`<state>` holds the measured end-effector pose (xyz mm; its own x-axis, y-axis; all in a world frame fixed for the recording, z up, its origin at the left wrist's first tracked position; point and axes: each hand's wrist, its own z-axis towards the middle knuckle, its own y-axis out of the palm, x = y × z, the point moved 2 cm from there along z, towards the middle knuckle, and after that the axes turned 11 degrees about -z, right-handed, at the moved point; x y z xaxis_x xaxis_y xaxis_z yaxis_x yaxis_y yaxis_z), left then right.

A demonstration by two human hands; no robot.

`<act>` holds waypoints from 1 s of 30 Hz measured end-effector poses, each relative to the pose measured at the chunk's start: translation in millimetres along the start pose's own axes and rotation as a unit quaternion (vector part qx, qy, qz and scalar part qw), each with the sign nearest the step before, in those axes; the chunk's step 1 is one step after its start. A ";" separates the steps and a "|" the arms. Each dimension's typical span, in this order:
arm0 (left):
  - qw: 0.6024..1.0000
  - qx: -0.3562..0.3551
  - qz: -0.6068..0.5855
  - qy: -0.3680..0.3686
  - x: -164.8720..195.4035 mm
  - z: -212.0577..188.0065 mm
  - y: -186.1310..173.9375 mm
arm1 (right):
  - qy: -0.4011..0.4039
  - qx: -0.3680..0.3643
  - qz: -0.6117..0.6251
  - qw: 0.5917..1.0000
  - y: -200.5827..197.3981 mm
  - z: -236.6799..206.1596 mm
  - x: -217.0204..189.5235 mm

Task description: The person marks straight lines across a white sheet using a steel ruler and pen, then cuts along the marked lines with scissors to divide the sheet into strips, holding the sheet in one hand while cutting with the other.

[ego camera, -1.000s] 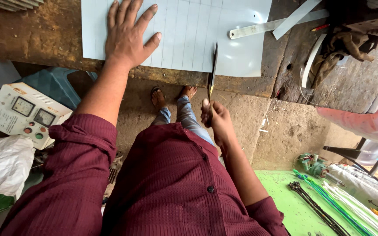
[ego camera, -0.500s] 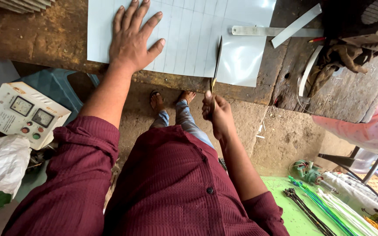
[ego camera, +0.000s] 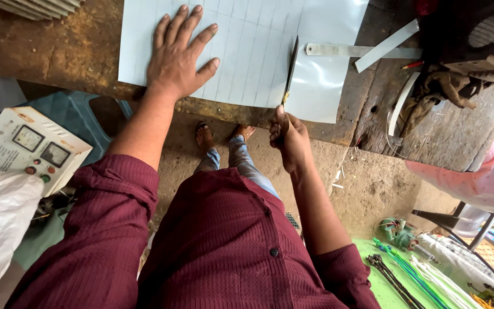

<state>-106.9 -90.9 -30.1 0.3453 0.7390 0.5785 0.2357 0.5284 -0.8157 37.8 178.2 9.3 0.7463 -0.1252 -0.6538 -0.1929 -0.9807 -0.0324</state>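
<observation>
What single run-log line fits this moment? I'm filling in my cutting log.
left hand: flat on ruled sheet | right hand: grips shears cutting sheet | metal ruler: on wooden bench

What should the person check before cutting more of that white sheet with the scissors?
1. Left hand flat on the white sheet, holding it down: ok.
2. Left-hand fingers clear of the scissors: ok, they lie well to the side of the blades.
3. Right hand gripping the scissor handles: ok.
4. Blades following a drawn line on the sheet: cannot tell, the lines are faint.
5. Metal ruler out of the blades' way: ok, it lies to the right, past the cut.
6. Sheet resting on the wooden bench: ok, though its near edge hangs over.
</observation>
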 end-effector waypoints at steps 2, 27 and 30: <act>1.000 0.002 0.009 0.003 1.2 0.7 -0.8 | -0.006 -0.008 0.006 1.000 0.8 1.6 -3.1; 1.000 0.003 0.012 0.005 -2.0 6.4 -2.8 | -0.020 -0.006 -0.003 1.000 3.7 30.9 -34.3; 1.000 0.009 0.015 0.015 1.6 8.3 -5.0 | -0.016 -0.008 0.027 0.999 0.5 42.4 -45.0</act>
<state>-115.0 -88.9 -25.0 0.3785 0.7420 0.5533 0.2083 0.5141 -0.8320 -22.9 189.8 6.6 0.7144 -0.1726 -0.6781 -0.2219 -0.9750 0.0144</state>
